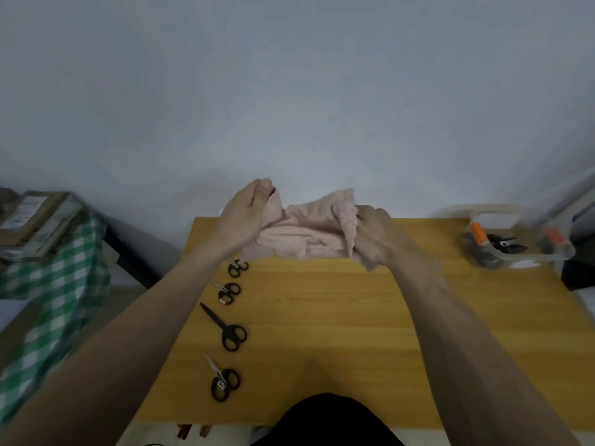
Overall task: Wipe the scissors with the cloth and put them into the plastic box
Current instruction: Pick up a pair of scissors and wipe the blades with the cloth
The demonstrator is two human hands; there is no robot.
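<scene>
A pale pink cloth [306, 233] hangs bunched between both hands above the far middle of the wooden table [338, 317]. My left hand [244, 214] grips its left edge, and my right hand [376, 233] grips its right edge. Several black-handled scissors lie in a column along the table's left side: a small pair [237, 268] partly under the cloth, another small pair [228, 291], a long black pair [225, 328] and a silver-bladed pair [222, 379]. The clear plastic box [515, 239] stands at the far right with scissors inside, some orange-handled.
A green-and-white checked cloth [54, 304] covers a surface to the left, with cardboard packages [35, 220] on top. A pale wall rises behind the table. A dark object [579, 268] sits beyond the table's right edge. My dark clothing [328, 420] shows at the near edge.
</scene>
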